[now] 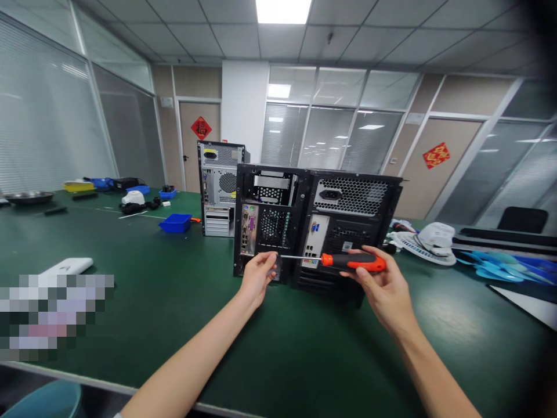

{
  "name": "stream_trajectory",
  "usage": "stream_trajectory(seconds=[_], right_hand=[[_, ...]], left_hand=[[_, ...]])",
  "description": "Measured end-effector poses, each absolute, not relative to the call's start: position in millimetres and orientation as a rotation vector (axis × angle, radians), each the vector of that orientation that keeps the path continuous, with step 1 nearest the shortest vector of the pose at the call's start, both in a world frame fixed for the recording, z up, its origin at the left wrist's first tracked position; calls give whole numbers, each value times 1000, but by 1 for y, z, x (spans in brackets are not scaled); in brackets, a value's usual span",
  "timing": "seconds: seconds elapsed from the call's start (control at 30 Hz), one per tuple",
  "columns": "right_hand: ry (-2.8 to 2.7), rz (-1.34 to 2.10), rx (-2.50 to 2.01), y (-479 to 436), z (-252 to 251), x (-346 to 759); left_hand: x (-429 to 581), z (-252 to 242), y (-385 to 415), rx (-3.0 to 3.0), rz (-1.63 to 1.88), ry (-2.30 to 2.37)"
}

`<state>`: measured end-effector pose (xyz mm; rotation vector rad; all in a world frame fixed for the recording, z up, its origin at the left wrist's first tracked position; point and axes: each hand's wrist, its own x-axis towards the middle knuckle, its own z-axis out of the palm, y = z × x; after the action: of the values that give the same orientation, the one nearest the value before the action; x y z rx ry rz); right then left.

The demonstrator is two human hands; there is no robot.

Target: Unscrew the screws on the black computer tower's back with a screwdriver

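Note:
In my right hand (pixel 387 290) a screwdriver (pixel 352 261) with an orange and black handle lies level, its thin shaft pointing left. My left hand (pixel 257 280) is closed in a pinch right at the shaft's tip; whatever is between those fingertips is too small to make out. Just behind both hands, two black computer cases stand side by side, rear panels facing me. The left computer case (pixel 303 232) has an open gap near its top, and my left hand is in front of its lower part. The screwdriver crosses in front of the right computer case (pixel 339 223).
Another computer case (pixel 221 186) stands behind, to the left. A blue bin (pixel 175 223) sits beside it. White fan parts (pixel 435 238) and blue fan blades (pixel 487 266) lie at the right. A white object (pixel 69 267) is near the left front; a teal bucket (pixel 47 400) stands below the table edge.

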<state>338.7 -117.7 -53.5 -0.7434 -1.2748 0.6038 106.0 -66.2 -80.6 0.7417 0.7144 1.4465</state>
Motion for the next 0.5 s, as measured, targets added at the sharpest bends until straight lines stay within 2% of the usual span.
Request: stream_trajectory(seconds=[0.3, 0.5], right_hand=[[-1332, 322, -721, -151, -48, 320], [-1579, -75, -575, -171, -58, 310]], left_hand=[[111, -88, -58, 793, 1329, 650], [119, -88, -57, 851, 1229, 646]])
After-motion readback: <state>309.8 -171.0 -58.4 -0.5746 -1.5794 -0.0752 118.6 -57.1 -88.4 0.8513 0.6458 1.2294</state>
